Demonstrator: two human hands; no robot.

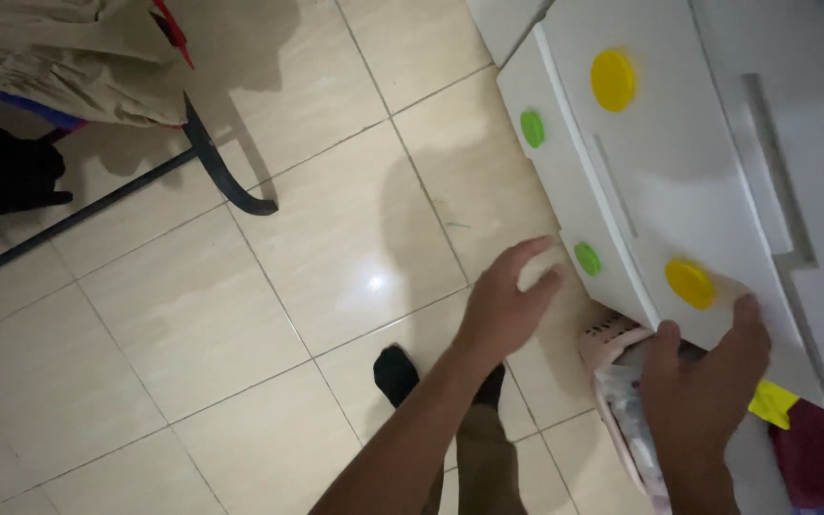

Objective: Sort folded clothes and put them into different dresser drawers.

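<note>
Head view: white drawer front (679,200) is being gripped at lower right by right hand (703,381), fingers curled on it; left hand (507,305) is being held spread over floor (240,334).

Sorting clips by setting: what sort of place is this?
Likely a home laundry corner: beige tiled floor, white plastic drawer cabinet with yellow and green round knobs, dark metal drying rack draped with beige cloth.

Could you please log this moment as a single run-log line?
left hand: open, in air near green knob | right hand: gripping drawer edge by yellow knob | pink basket below
</note>
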